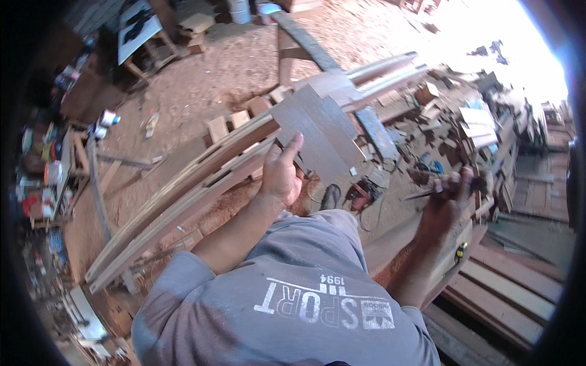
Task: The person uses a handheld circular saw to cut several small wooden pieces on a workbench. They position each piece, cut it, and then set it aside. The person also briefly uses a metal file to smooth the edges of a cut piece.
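My left hand (282, 171) grips the near edge of a flat brown wooden panel (320, 131) with stepped, notched edges, its thumb lying on top. The panel is held above two long wooden beams (201, 165). Off to the right, my right hand (448, 198) is closed around a thin, dark, pointed tool (418, 196). Its tip points left, toward the panel but apart from it. Whether the tool is a pencil or a slim blade cannot be made out.
A red power tool (361, 194) lies on the ground near my shoe (331, 197). Wood offcuts (439, 122) are heaped at the right, and small blocks (239, 119) sit beside the beams. Stacked planks (506, 293) fill the lower right. A small table (139, 35) stands far left.
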{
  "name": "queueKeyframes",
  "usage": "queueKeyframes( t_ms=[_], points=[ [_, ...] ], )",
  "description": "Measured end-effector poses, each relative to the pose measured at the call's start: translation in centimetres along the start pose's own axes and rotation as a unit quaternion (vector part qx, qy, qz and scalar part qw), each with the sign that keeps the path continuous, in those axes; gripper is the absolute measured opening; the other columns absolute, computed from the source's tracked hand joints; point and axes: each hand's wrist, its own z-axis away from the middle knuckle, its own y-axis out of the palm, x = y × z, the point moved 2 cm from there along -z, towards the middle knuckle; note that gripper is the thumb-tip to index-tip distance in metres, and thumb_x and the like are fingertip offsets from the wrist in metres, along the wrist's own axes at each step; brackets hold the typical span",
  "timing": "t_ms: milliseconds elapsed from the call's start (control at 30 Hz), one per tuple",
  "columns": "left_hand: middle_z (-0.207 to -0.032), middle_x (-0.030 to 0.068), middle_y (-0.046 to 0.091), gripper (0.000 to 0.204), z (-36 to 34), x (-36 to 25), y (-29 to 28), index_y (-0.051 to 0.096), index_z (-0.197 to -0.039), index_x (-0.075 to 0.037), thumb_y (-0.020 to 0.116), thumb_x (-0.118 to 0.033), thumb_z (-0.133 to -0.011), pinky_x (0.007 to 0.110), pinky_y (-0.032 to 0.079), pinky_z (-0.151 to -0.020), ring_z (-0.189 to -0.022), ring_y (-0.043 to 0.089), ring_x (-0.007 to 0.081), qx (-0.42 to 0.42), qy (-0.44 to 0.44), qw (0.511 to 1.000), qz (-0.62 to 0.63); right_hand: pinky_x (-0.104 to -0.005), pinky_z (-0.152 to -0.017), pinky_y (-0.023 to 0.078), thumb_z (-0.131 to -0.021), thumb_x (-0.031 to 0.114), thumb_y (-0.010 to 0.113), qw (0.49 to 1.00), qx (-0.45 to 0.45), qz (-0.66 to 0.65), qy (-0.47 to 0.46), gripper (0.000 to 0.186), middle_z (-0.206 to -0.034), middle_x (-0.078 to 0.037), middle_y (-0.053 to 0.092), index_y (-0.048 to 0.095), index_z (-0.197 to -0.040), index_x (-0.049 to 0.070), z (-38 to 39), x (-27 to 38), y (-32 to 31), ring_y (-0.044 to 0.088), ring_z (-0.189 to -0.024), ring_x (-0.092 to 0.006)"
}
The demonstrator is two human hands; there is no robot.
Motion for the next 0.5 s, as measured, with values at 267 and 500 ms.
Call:
queueKeyframes(
  t_ms=[267,500],
  points=[
    [-0.134,0.0100,0.066,0.040,-4.3,17.2,7.9,0.052,-0.144,-0.006,0.060,-0.023,-0.109,0.047,0.050,-0.110,-0.125,0.063,0.0268,0.031,-0.303,0.952,0.024,-0.0222,-0.045,0.027,-0.102,0.041,0.069,0.923,0.053,0.284,0.253,0.047,-0.089,-0.004,0.068,0.068,-0.120,-0.003,-2.3,-4.4,-10.6,0.040,-0.051,-0.0029],
    [-0.153,0.0201,0.047,0.075,-10.4,24.3,7.3,0.037,-0.152,0.002,0.069,-0.044,-0.102,0.050,0.045,-0.115,-0.143,0.046,0.0367,-0.118,-0.345,0.909,-0.204,-0.0276,-0.063,0.055,-0.095,0.015,0.077,0.908,0.042,0.325,0.262,0.019,-0.088,-0.006,0.073,0.075,-0.101,-0.003,-10.4,-7.6,-14.8,0.069,-0.075,-0.0136]
  ],
)
